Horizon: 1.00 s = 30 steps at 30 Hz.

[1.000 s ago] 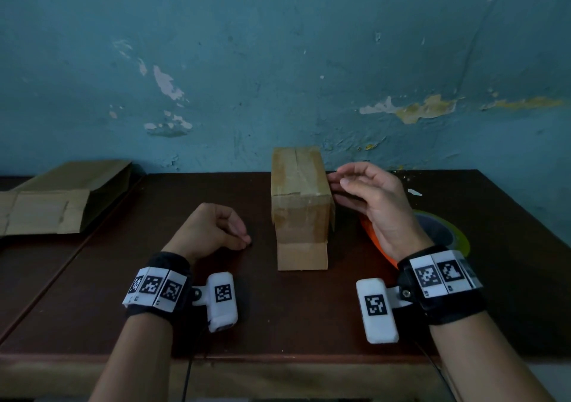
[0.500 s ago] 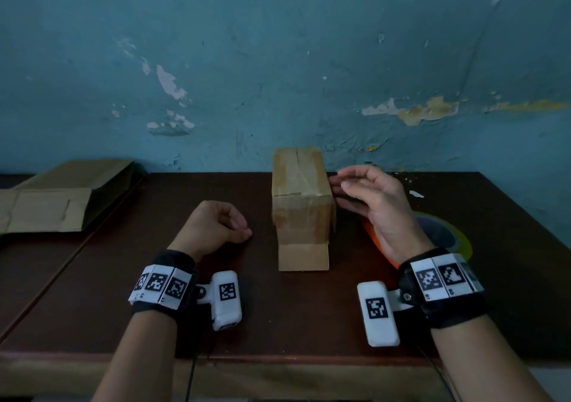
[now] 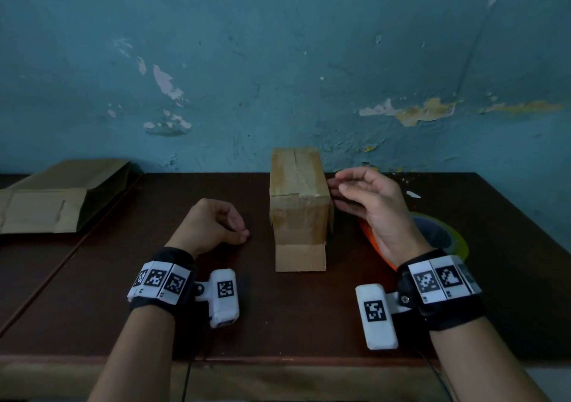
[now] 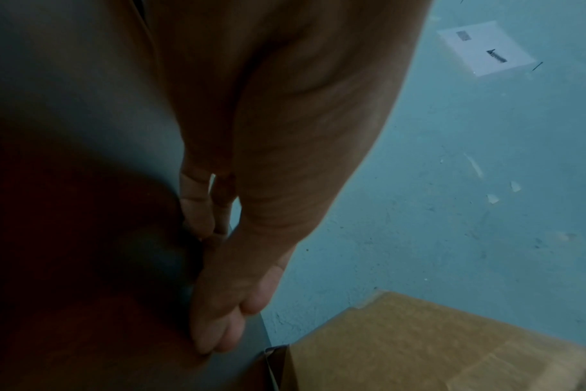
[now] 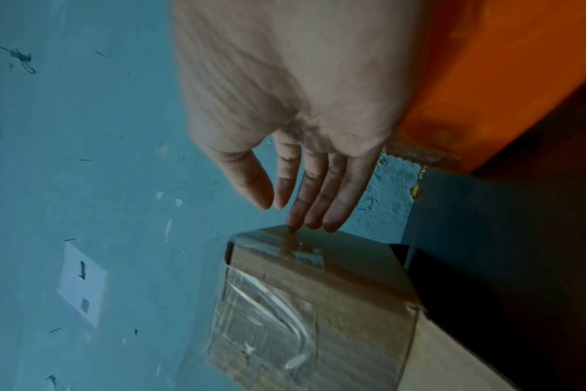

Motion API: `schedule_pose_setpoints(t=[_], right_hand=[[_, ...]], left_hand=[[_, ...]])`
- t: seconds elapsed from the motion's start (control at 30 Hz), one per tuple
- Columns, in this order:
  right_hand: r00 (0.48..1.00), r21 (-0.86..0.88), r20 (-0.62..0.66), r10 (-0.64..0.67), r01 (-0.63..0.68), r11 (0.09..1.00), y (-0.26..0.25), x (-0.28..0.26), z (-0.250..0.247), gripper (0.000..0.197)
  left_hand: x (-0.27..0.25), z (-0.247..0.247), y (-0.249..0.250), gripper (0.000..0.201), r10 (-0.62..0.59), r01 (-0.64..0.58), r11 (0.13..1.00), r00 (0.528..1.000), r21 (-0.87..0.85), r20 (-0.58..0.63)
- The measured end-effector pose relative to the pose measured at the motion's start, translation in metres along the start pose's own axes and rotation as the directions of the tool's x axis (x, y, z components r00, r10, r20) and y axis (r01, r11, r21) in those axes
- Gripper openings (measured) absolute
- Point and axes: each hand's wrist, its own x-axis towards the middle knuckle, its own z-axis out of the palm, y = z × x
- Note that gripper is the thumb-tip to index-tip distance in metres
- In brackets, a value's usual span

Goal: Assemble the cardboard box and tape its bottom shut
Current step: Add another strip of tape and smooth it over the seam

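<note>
A small brown cardboard box (image 3: 298, 203) stands upright on the dark table (image 3: 278, 318), its top flaps shut and covered with clear tape (image 5: 268, 304); one flap lies flat on the table at its near foot. My right hand (image 3: 355, 194) is at the box's right side with straight fingers, whose tips (image 5: 295, 224) touch the taped upper edge of the box (image 5: 352, 304). My left hand (image 3: 216, 225) rests on the table left of the box, fingers loosely curled and holding nothing. In the left wrist view its fingers (image 4: 218, 330) lie against the table, with the box (image 4: 435, 344) just beyond.
An orange tape dispenser with a green-rimmed roll (image 3: 441, 234) lies on the table under my right wrist. Flattened cardboard (image 3: 55, 200) lies at the far left. A blue wall (image 3: 278, 61) rises right behind the box. The table's front edge runs below my wrists.
</note>
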Motion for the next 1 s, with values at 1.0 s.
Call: schedule_pose_setpoints(t=[1.0], right_hand=[[1.0, 0.012, -0.008, -0.003, 0.003, 1.0, -0.004, 0.0, -0.003, 0.022]], left_hand=[[-0.006, 0.005, 0.005, 0.033, -0.01, 0.009, 0.997, 1.0, -0.073, -0.003]])
